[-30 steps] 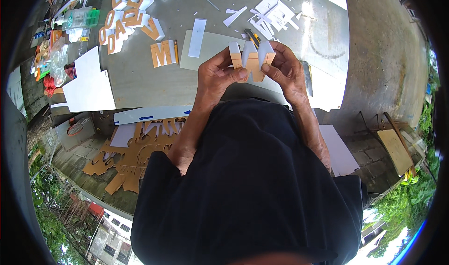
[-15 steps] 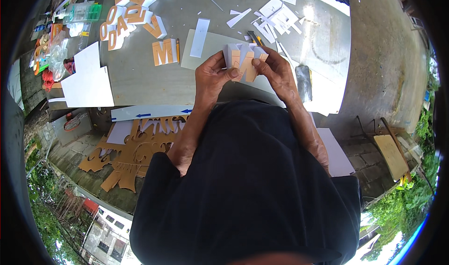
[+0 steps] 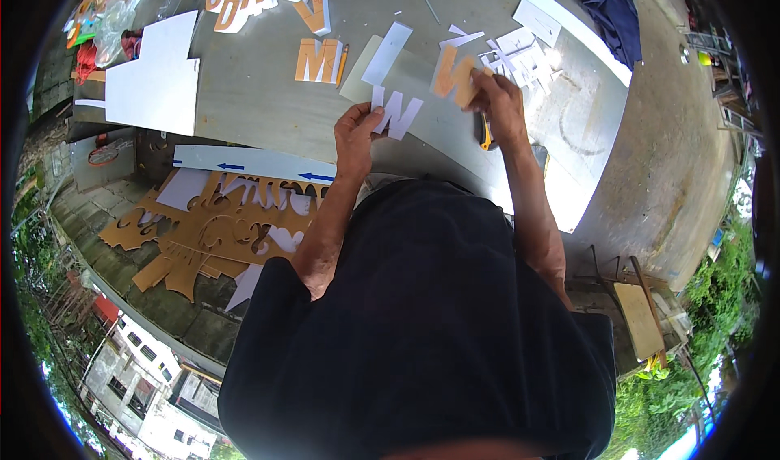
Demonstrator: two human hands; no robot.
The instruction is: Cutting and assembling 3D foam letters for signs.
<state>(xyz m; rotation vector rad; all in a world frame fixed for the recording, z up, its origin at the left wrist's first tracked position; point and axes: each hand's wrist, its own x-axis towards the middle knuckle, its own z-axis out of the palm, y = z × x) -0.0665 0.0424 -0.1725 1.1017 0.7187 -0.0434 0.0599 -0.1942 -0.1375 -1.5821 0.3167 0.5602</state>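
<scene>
My left hand (image 3: 356, 139) pinches a white W-shaped cutout letter (image 3: 400, 119) by its left edge, above the near edge of the table. Further right and higher, my right hand (image 3: 500, 106) grips a brown-faced letter piece (image 3: 448, 71), which motion smears. The two pieces are apart. Under the right hand lies a yellow and black utility knife (image 3: 487, 137), partly covered by the fingers. Left of the pieces, a white strip (image 3: 386, 52) rests on a grey-green sheet (image 3: 363, 68). Nearby are a pencil (image 3: 342, 66) and a brown-faced M-shaped block letter (image 3: 318, 60).
More brown-faced block letters (image 3: 260, 1) are piled at the far left. White offcuts (image 3: 520, 58) lie at the far right, near a dark cloth (image 3: 605, 13). A white board (image 3: 152, 90) sits at left. Brown cut sheets (image 3: 211, 232) lie below the table's edge.
The brown-and-white letter held in both hands is now two pieces, a white W-shaped letter in the left and a brown-faced piece in the right. My right hand moved right; the view shifted.
</scene>
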